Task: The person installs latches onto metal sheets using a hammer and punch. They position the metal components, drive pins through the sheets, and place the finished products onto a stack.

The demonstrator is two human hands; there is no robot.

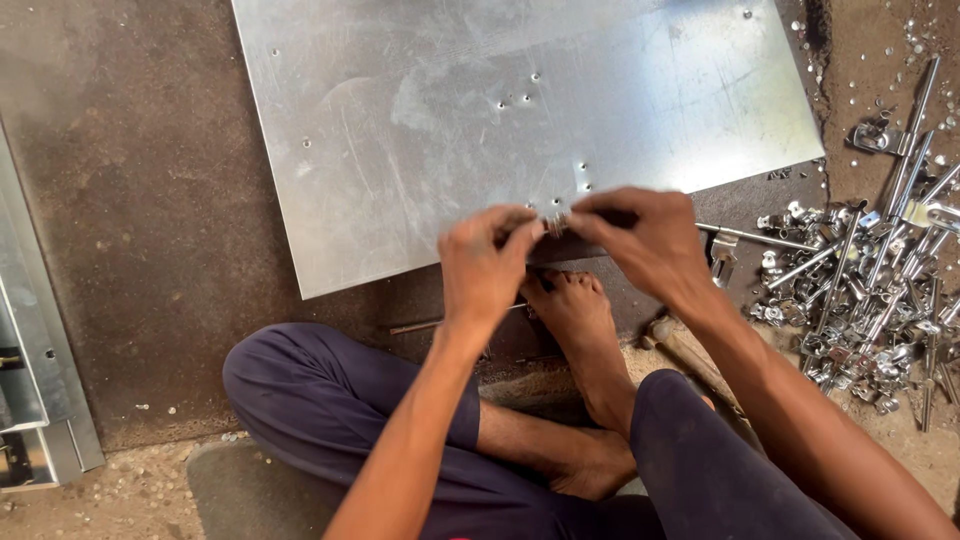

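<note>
In the middle of the frame the left hand (pixel 487 265) and the right hand (pixel 640 240) meet at the near edge of a large galvanised metal sheet (pixel 450 110), which fills the upper centre and lies flat on a dark floor (pixel 130 200). Both hands are pinched narrow, fingertips together, around a small metal fastener (pixel 553 222) held between them just at the sheet's edge; it is too blurred to tell its exact kind. The sheet carries several small punched holes near the hands and further up. Below the hands, a bare foot (pixel 580 320) rests against the sheet's lower edge, with the person's legs in dark blue trousers (pixel 330 400) folded across the bottom of the frame. At the right edge lies a loose pile of metal bolts and clamps (pixel 870 290), well apart from the hands. A thin rod (pixel 755 237) lies just right of the right hand. At the far left, a folded metal channel (pixel 35 400) stands along the frame edge.
</note>
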